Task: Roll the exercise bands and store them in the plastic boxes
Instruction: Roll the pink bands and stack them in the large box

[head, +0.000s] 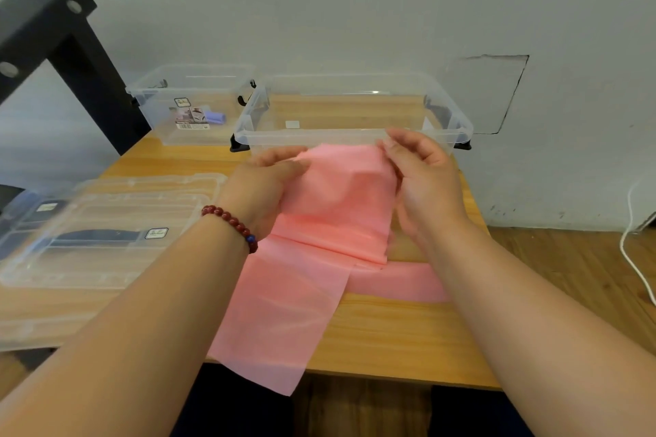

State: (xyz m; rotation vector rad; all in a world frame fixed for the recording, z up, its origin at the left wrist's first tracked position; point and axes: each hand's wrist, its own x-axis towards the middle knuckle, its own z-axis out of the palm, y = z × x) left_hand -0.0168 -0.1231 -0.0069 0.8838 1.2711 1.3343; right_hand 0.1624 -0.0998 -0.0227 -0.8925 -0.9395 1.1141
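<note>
A wide, thin pink exercise band (319, 223) fills the centre of the frame. Its upper end is raised and bunched, and the rest trails down over the near edge of the desk (390, 330) at lower centre. Another stretch lies flat toward the right. Just behind it stands an open clear plastic box (351, 133). At upper left, a second clear plastic box (156, 96) holds a small rolled purple band (215, 118).

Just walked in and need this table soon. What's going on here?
A person is holding the far end of a pink band, pinched in the left hand and right hand. It isn't rolled yet: it trails across the table and hangs over the near edge. An open box sits just behind the hands. A second box at back left holds a purple roll. Lids lie to the left.
</note>
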